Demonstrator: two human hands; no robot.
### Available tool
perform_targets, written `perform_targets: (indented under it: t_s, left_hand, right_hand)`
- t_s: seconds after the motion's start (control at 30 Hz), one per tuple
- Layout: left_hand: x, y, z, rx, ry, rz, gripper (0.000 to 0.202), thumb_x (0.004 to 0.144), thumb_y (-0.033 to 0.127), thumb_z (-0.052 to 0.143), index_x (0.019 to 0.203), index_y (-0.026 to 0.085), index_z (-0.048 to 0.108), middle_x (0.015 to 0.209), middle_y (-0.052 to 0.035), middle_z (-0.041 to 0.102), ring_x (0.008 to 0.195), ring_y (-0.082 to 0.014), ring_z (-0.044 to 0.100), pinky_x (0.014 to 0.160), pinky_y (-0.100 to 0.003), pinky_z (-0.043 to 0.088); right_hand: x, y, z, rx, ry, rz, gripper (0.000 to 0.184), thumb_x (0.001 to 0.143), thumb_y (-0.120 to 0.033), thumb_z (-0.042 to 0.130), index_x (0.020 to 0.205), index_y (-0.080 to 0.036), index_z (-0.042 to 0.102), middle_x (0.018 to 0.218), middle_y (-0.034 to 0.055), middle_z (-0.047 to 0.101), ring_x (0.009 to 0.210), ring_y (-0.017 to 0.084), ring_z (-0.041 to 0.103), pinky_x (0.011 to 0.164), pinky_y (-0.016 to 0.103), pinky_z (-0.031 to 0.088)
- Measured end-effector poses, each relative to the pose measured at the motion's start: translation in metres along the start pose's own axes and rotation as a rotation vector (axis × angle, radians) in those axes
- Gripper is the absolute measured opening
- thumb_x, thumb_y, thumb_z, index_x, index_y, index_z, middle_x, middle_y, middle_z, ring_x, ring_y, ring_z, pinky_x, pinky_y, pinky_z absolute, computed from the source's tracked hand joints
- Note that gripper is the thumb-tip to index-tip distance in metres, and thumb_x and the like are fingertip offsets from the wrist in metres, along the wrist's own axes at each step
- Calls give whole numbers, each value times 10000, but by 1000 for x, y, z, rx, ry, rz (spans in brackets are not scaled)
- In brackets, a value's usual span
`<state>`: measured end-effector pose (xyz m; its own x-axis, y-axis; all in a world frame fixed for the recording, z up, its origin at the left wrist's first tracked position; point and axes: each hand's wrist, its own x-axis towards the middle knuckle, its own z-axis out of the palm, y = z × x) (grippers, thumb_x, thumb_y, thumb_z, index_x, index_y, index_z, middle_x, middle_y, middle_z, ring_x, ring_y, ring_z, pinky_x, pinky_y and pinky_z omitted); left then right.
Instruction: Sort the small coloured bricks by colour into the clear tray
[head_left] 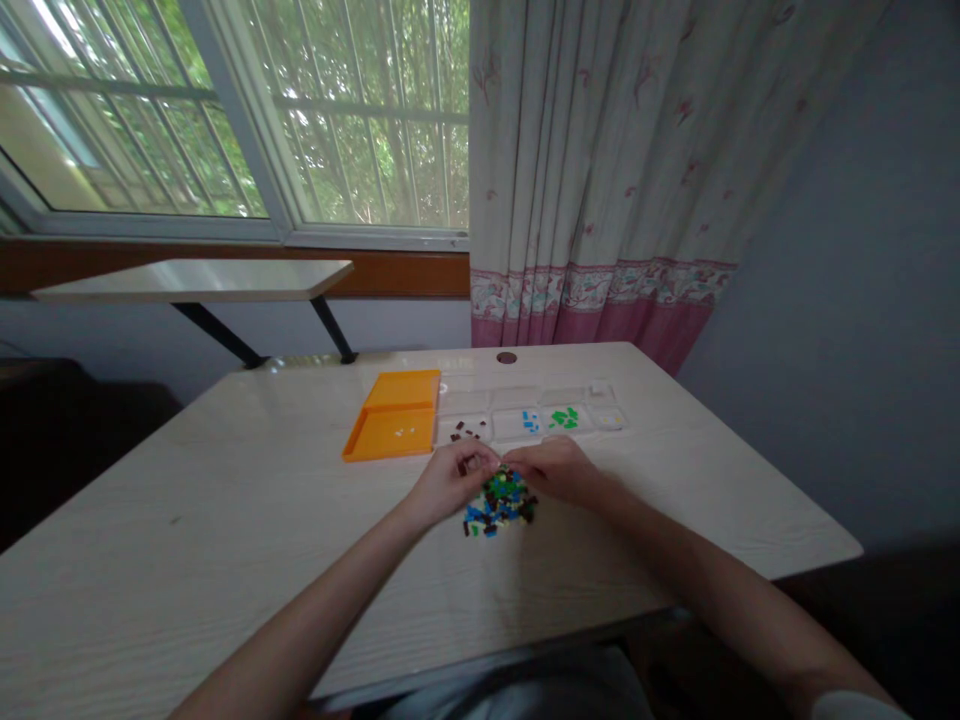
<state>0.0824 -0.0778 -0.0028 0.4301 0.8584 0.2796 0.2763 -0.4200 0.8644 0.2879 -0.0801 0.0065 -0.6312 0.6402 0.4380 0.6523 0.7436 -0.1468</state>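
Multicoloured plastic-brick pile being picked over: left hand and right hand curled, grip indiscernible; fine pinch needed.

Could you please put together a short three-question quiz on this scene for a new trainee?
1. True or false: the left hand and the right hand are both at the pile of small mixed-colour plastic bricks.
2. In the clear plastic compartment tray, which pieces lie just right of the blue pieces? A red, B green, C black.
3. Fill in: the flat orange plastic tray lies to the clear tray's ___.
Key: 1 true; 2 B, the green pieces; 3 left.
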Motion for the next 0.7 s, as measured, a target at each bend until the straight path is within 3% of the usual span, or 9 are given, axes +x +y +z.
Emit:
perform_targets:
  t_s: [0.13, 0.27, 0.57, 0.7]
  left_hand:
    - [-3, 16, -9, 130, 198, 91, 216, 794, 353, 531, 789, 149, 603, 757, -42, 566, 681, -128, 510, 599, -223, 394]
    - [-5, 25, -14, 175, 313, 152, 184, 805, 322, 521, 771, 161, 604, 761, -47, 569, 718, -139, 517, 644, -239, 411]
    - [-6, 26, -15, 219, 351, 156, 185, 809, 320, 514, 774, 164, 606, 764, -44, 583, 716, -137, 526, 633, -231, 414]
    - [-1, 21, -34, 344, 317, 146, 208, 826, 324, 477, 808, 160, 603, 786, -49, 592, 668, -124, 515, 603, -220, 407]
  right_hand:
    - [-3, 19, -13, -1, -219, 68, 237, 843, -297, 438, 918, -233, 653, 762, 20, 688, 677, 130, 610, 604, 201, 372]
    - [-4, 27, -18, -10, -400, 121, 196, 787, -275, 501, 881, -235, 668, 757, 25, 685, 665, 147, 605, 582, 212, 359]
    - [-4, 20, -11, 34, -413, 96, 197, 799, -304, 501, 880, -236, 667, 737, 16, 682, 648, 138, 597, 573, 208, 347]
    - [-5, 22, -8, 41, -429, 86, 198, 816, -291, 481, 885, -245, 660, 786, 11, 689, 693, 140, 608, 608, 210, 365]
